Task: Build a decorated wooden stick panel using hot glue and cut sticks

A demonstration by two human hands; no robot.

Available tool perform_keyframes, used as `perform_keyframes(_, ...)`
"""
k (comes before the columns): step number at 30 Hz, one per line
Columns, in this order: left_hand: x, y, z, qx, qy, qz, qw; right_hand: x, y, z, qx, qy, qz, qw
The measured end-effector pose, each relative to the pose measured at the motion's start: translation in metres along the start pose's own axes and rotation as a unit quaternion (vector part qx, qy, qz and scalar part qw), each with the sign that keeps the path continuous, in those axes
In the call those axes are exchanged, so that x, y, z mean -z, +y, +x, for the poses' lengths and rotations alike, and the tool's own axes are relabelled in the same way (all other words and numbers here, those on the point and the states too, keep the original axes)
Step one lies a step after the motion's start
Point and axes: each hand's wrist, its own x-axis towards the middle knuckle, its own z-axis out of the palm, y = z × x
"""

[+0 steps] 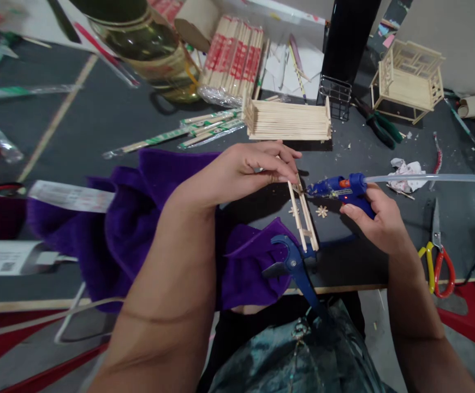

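Observation:
My left hand [257, 168] pinches the far end of a narrow frame of pale wooden sticks [308, 221], its fingertips partly hiding that end. In my right hand [379, 221] is a blue hot glue gun [338, 188], gripped by the handle, with a small light lit on its side. A long translucent glue stick [434, 178] runs out of its back. The nozzle points left and is very close to the frame's far part; whether it touches, I cannot tell. Beside the frame lies a small star-shaped stick piece [321, 211]. A blue curved-jaw tool [294, 263] is at the frame's near end.
Purple cloth [139, 218] spreads under my left forearm. Behind stand a slatted stick bench [289, 121], bundled chopsticks [233, 60], a large bottle [151, 54] and a stick-built chair [409, 79]. Pliers [379, 123], crumpled paper [407, 173] and scissors [438, 254] lie right.

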Motion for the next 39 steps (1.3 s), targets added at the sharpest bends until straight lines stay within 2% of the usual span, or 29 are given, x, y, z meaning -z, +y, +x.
perform_keyframes(19,0.002,0.004,-0.001,0.015,-0.007,0.020,1.000,-0.004,0.004,0.003,0.006,0.013,0.050,0.999)
perform_keyframes(30,0.006,0.005,-0.006,0.046,-0.008,0.036,0.998,-0.001,-0.005,0.004,-0.036,-0.011,0.188,0.981)
perform_keyframes(34,0.008,0.005,-0.006,0.053,-0.006,0.043,0.998,-0.006,-0.004,0.004,-0.046,-0.007,0.214,0.976)
perform_keyframes(39,0.009,0.004,-0.007,0.046,-0.021,0.042,0.998,-0.016,-0.002,0.004,-0.055,-0.037,0.254,0.965)
